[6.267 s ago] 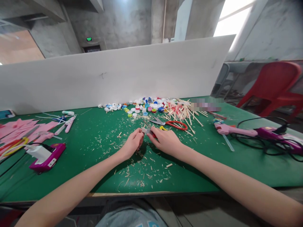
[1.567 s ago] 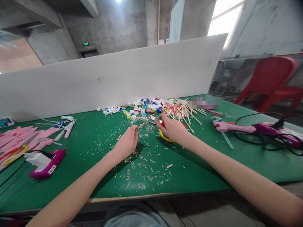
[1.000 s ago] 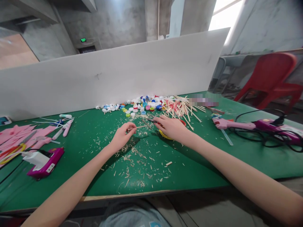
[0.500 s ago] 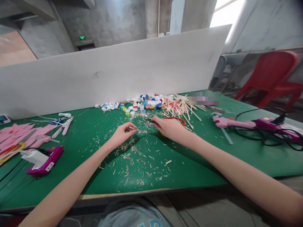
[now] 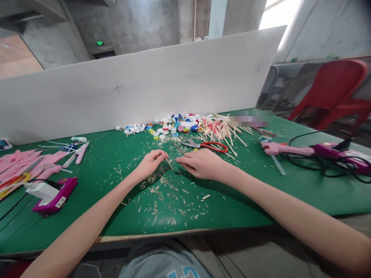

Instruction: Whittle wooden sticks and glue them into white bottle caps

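Right now the left hand [image 5: 149, 165] pinches a short wooden stick [image 5: 169, 163] between thumb and fingertips, its grip closed on the near-left end. The stick's long axis runs diagonally — from the fingertips down and to the right, its free end pointing at the table [image 5: 261, 193] just in front of the right hand [image 5: 199, 164]. It is thin, pale and bare wood (too small to tell how its tip is cut). The right hand lies beside it, fingers stretched leftward and loosely spread, holding nothing; its fingertips are just beside the stick, whether touching I cannot tell.

Red-handled scissors [image 5: 207, 145] lie on the green table just beyond the right hand, with a heap of sticks [image 5: 224, 133] and bottle caps [image 5: 174, 127] behind them against the white board [image 5: 145, 88]. Wood shavings [image 5: 168, 200] litter the space between the hands and the near edge — otherwise that stretch is open. Glue guns [image 5: 313, 151] with cables sit well off to the right, pink paper [image 5: 23, 162] and a magenta device [image 5: 55, 195] to the left.
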